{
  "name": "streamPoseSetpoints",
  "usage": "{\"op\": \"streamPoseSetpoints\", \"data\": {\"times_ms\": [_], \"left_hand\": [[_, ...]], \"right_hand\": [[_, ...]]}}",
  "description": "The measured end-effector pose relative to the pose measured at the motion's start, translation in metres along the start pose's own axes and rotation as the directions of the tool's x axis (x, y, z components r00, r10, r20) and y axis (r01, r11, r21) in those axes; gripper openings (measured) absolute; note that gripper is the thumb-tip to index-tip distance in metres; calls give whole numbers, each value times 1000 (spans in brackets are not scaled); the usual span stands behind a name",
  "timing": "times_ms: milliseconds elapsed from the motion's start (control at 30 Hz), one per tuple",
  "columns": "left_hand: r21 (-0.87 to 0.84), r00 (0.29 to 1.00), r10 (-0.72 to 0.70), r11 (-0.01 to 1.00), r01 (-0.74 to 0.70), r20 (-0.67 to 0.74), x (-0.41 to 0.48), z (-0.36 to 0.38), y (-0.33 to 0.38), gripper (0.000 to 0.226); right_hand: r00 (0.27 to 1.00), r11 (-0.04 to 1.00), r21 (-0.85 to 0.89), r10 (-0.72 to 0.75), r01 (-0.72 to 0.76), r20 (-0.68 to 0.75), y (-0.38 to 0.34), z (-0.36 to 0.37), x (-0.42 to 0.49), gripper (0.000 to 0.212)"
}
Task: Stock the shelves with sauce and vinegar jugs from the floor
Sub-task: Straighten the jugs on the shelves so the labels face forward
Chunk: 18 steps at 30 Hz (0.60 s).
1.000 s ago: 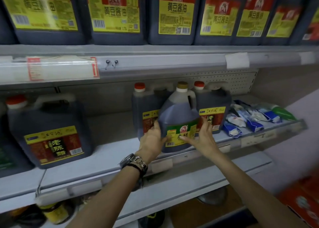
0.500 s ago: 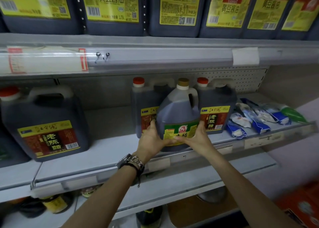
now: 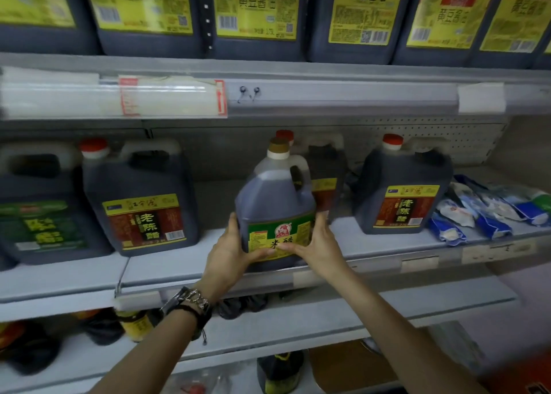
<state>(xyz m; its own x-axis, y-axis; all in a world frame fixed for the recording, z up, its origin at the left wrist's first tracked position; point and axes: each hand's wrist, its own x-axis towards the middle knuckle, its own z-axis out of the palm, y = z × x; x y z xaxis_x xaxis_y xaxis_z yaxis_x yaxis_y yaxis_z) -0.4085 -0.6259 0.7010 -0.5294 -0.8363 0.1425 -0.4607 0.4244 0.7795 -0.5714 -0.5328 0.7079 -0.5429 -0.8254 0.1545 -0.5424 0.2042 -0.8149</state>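
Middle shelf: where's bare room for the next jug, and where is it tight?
Widest bare patch of the middle shelf lies between the left red-capped jug and the green-label jug. Only a narrow gap separates that jug from the right red-capped jug. The far right is crowded with packets.

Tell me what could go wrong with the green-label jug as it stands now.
1. The green-label jug stands near the shelf's front edge; let go now, it might tip off.
2. Both the left hand and right hand grip it low, not by the handle, so it may tilt.
3. Pushed back, it may knock the red-capped jug behind it.
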Motion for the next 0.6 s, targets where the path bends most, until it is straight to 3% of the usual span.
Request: {"op": "streamPoseSetpoints", "data": {"times_ms": [100,233,433,600], "left_hand": [[-49,1000,-25,999,25,-5,-4,-22,-17,88],[-34,997,-39,999,37,-67,-7,-39,-34,68],[208,992,-128,970,124,4,1,-59,-43,44],[252,988,-149,958,136,33,11,-65,-44,39]], "right_hand": [[1000,1000,-4,-11,11,20,-17,25,1,85],[999,999,-27,-17,18,30,-34,52,2,77],[999,994,-95,-48,47,-11,-47,68,6,75],[999,985,-164,-48,49,11,-52,70,12,72]]}}
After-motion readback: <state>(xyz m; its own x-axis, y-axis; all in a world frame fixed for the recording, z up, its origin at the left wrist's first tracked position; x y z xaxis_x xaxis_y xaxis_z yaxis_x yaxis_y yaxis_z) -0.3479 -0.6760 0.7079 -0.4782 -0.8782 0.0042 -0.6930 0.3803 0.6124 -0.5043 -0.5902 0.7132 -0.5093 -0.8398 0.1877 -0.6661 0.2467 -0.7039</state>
